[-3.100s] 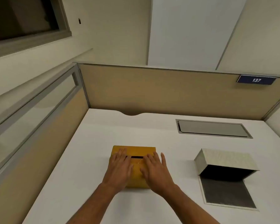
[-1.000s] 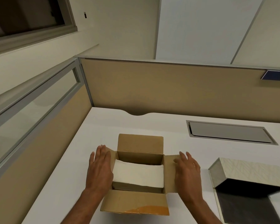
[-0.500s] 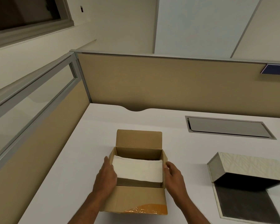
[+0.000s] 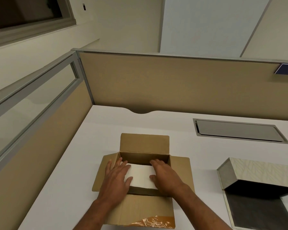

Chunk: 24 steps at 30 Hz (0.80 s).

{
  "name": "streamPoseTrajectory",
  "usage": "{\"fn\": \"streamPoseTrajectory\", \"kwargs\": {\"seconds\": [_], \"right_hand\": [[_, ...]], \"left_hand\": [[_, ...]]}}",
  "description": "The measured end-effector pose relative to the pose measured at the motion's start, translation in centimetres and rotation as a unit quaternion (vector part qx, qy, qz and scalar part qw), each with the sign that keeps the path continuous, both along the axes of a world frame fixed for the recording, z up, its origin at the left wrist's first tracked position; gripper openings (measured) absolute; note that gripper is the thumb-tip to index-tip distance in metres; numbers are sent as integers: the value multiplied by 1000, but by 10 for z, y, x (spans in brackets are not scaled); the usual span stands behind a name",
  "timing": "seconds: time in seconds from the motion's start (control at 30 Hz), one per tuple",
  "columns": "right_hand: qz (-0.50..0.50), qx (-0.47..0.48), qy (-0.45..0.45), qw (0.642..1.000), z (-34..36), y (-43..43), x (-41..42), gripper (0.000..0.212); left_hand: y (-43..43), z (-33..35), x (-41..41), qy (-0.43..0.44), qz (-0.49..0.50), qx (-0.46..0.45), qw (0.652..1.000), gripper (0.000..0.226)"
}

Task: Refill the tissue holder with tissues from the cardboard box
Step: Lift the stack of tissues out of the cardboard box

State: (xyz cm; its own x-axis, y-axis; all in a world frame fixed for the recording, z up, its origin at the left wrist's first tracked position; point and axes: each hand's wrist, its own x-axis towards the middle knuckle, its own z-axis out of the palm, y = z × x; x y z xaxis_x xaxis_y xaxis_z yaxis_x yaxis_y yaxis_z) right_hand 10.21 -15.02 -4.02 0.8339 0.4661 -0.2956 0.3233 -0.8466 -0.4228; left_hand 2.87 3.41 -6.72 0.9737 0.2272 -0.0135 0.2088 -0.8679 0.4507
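Observation:
A brown cardboard box stands open on the white desk, all flaps spread, orange tape on the near flap. Inside lies a white stack of tissues. My left hand rests on the stack's left end, fingers over its far edge and thumb on top. My right hand covers the right end the same way. Whether the stack is lifted off the box floor I cannot tell. To the right sits the tissue holder, a pale patterned cover tipped open over its dark base.
A grey metal cable hatch is set into the white desk at the back right. Beige partition panels close off the far side and the left side. A blue number plate hangs on the far panel.
The box was shut under both hands, then the flaps were opened outward. In the last half second both hands moved from the box's sides into it and onto the tissue stack.

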Motion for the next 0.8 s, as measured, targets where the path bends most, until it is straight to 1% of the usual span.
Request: {"fn": "streamPoseTrajectory", "kwargs": {"seconds": [0.13, 0.27, 0.43, 0.6, 0.7, 0.8], "right_hand": [[39, -67, 5, 997, -8, 8, 10, 66], [56, -99, 17, 993, -13, 15, 16, 66], [60, -118, 79, 988, -13, 21, 27, 63], [35, -121, 171, 977, -16, 27, 41, 74], [25, -134, 196, 971, -20, 31, 48, 80], [16, -152, 214, 965, -22, 34, 55, 88]], "left_hand": [[-1, -5, 1, 7, 20, 10, 1000, 59], [-1, -9, 3, 12, 11, 44, 999, 61], [-2, -10, 6, 7, -8, 72, 997, 65], [0, -13, 8, 28, -20, 96, 995, 69], [0, -14, 7, 18, -18, 92, 995, 72], [-2, -13, 7, -8, -15, 90, 996, 69]]}}
